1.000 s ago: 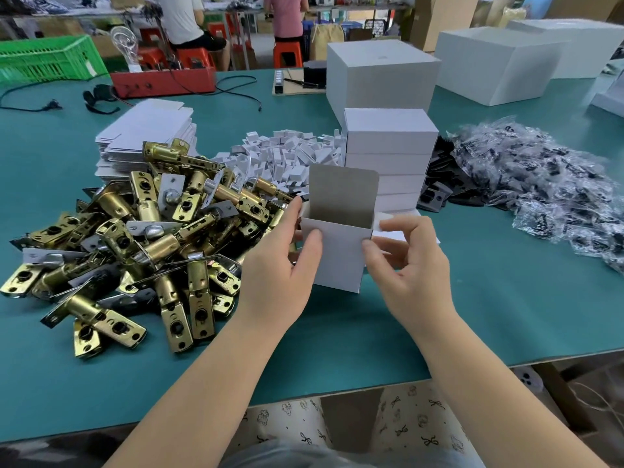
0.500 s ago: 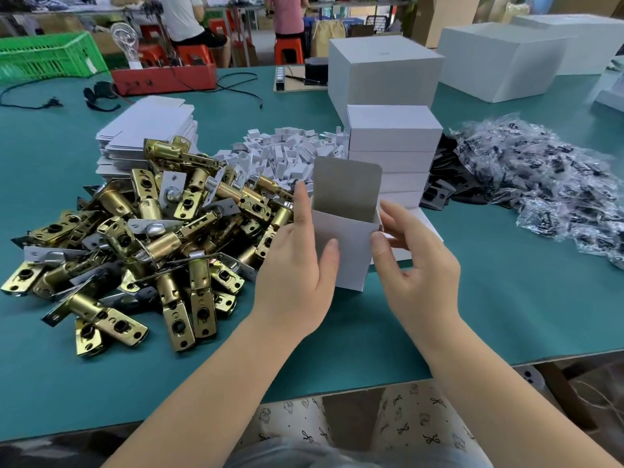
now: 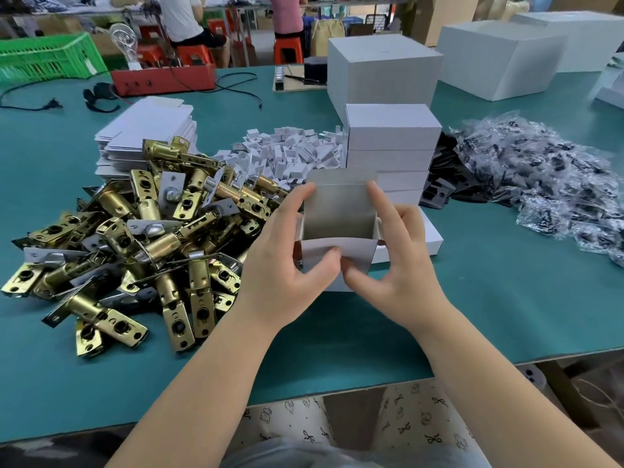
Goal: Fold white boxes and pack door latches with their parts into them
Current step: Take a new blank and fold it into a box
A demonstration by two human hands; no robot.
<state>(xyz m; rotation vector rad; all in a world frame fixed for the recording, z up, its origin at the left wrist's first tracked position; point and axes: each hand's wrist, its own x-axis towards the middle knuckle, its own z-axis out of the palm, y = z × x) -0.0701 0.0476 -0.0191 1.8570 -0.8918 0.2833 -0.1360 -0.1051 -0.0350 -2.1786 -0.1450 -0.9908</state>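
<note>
A small white box stands open-topped on the teal table in front of me, its grey inside showing and its lid flap raised at the back. My left hand grips its left side, thumb on the front wall and forefinger on the rear flap. My right hand grips the right side the same way. A heap of brass door latches lies to the left. Flat white box blanks are stacked behind the heap. Bagged black parts lie to the right.
A stack of closed white boxes stands just behind the open one, beside a pile of small white card pieces. Larger white cartons sit farther back. A red tray and green crate are at the far left. The table edge runs close to me.
The box has tipped toward me, showing its open top. Both hands have closed in round its sides, with forefingers now up on the rear flap and thumbs on the front wall.
</note>
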